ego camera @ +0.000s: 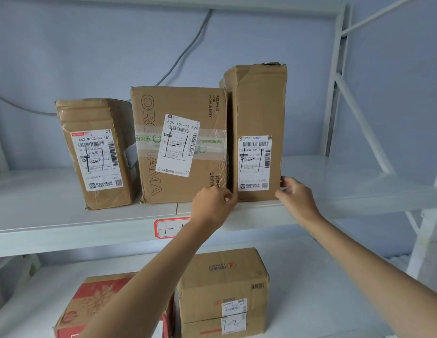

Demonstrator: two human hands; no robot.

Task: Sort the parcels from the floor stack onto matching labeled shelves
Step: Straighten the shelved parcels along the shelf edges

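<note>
Standing upright at the right end of the upper shelf (66,223), tall parcel (257,113) touching the Orgamama box (180,103). Left hand (212,208) and right hand (295,196) pinch its lower corners.

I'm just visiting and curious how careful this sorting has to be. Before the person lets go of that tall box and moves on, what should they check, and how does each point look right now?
1. Marking matches: the tall box has "1-1" handwritten on its label, and the shelf tag reads the same. Ok.
2. Box upright on the upper shelf: ok.
3. Bottom fully on the board: it sits near the front edge; cannot tell.
4. Snug beside the middle box: they look touching; ok.
5. Hands placed safely: left hand and right hand are at the bottom corners; ok.
6. Room to the right for more: ok.
</note>
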